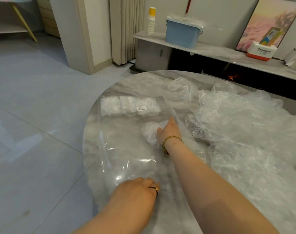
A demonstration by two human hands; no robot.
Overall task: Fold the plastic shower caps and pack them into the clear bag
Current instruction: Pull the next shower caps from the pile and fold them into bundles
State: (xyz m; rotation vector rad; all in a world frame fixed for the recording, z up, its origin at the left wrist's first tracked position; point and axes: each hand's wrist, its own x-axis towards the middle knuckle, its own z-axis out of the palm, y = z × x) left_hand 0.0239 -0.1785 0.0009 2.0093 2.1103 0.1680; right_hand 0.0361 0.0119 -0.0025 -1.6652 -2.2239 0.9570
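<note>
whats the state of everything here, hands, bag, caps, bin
clear bag: flat on the table, mostly unfilled
labelled pack: lying at the bag's far end
folded cap: bundled small, against the right hand
loose caps: unfolded, heaped at right
right hand: fingers straight, touching the folded cap
left hand: fingers curled on the bag's near end
blue bin: lid on

Two forearms, uncovered up to the frame edge. Left hand (135, 191): thin dark ring (155, 190) on one finger, small yellow bead on it. Right hand (170, 130): braided cord bracelet (170, 141) at the wrist, yellow and dark strands, looped more than once.
</note>
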